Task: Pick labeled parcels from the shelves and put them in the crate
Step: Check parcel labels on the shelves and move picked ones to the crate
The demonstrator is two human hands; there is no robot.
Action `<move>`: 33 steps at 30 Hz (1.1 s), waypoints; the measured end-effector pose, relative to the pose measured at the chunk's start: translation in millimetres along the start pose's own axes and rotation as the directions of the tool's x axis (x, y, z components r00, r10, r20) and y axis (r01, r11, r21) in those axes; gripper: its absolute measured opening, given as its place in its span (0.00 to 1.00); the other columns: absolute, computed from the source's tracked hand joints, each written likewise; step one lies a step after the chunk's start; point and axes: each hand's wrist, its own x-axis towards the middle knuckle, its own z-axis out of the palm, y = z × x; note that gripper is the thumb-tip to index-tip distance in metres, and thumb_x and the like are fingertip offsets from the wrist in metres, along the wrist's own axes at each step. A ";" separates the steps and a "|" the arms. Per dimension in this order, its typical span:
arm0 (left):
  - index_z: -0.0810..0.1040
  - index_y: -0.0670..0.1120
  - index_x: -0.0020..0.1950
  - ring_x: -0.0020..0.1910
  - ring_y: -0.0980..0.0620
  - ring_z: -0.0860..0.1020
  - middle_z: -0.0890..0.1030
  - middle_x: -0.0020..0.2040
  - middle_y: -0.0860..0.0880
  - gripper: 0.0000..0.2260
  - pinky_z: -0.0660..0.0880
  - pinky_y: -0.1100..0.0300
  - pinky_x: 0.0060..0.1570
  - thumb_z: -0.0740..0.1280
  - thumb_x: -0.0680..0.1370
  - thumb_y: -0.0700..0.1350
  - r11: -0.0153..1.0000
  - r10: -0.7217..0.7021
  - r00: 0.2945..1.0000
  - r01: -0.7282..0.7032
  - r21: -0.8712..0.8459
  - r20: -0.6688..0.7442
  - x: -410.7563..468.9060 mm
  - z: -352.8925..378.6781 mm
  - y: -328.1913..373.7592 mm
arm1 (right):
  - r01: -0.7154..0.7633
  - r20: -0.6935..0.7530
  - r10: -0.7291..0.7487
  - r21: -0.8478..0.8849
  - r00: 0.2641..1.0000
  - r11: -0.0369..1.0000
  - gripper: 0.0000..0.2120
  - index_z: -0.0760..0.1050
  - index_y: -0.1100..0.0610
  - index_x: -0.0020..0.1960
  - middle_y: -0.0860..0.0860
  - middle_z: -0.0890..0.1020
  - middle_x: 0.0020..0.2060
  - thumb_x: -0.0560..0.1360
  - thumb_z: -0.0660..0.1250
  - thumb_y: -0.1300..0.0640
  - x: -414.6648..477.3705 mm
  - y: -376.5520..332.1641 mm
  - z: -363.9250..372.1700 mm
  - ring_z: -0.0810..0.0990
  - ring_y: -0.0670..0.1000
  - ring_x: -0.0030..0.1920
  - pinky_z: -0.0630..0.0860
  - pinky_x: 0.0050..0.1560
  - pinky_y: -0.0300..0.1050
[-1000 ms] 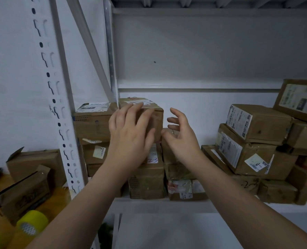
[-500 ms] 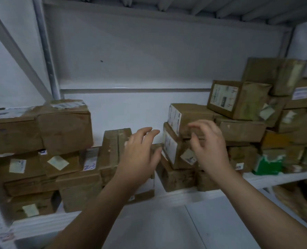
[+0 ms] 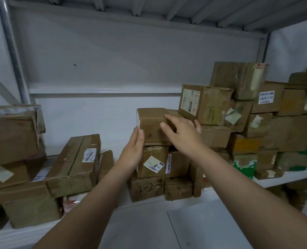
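Note:
A brown cardboard parcel (image 3: 151,125) with a white label on its left end tops a stack in the middle of the white shelf (image 3: 149,203). My left hand (image 3: 134,150) presses flat against its lower left side, fingers pointing up. My right hand (image 3: 182,132) lies over its front and top right, fingers spread and curled on the box. Under it sit a parcel with a white sticker (image 3: 151,163) and a box marked "4-2-3" (image 3: 146,188). No crate is in view.
Stacked parcels fill the shelf's right side, among them a labelled box (image 3: 203,102) touching my right fingers. More boxes pile at the left, including a long tilted carton (image 3: 75,163). A grey upright post (image 3: 14,56) stands at the far left, and another shelf runs overhead.
The view has swung right from the left stack to the middle one. Both hands have risen from in front of the boxes and closed on the top parcel.

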 end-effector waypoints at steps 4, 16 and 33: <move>0.60 0.63 0.74 0.69 0.52 0.67 0.67 0.71 0.56 0.32 0.63 0.60 0.61 0.39 0.73 0.68 0.984 -0.071 0.994 0.057 -0.169 -0.080 -10.3 6.7 14.1 | 0.091 -0.177 -0.054 0.204 0.983 0.975 0.14 0.74 0.43 0.59 0.40 0.78 0.55 0.79 0.55 0.41 -4.0 -4.2 -7.5 0.72 0.41 0.60 0.49 0.70 0.51; 0.63 0.48 0.69 0.56 0.49 0.80 0.79 0.60 0.42 0.15 0.79 0.60 0.49 0.57 0.82 0.43 0.661 0.023 0.970 -0.196 -0.725 -0.242 -32.6 -11.9 33.2 | 0.211 -0.296 -0.030 0.602 0.955 0.770 0.06 0.74 0.49 0.45 0.45 0.74 0.51 0.73 0.71 0.51 -21.8 -20.9 -22.0 0.73 0.40 0.53 0.70 0.54 0.33; 0.74 0.51 0.63 0.59 0.53 0.78 0.81 0.58 0.52 0.16 0.76 0.54 0.57 0.66 0.76 0.40 0.823 0.202 0.880 -0.391 -0.413 -0.430 -94.8 -3.4 35.1 | 0.103 -0.097 -0.036 0.947 0.995 0.303 0.25 0.65 0.49 0.72 0.41 0.78 0.61 0.77 0.63 0.61 -100.1 -32.7 3.4 0.77 0.36 0.59 0.73 0.53 0.28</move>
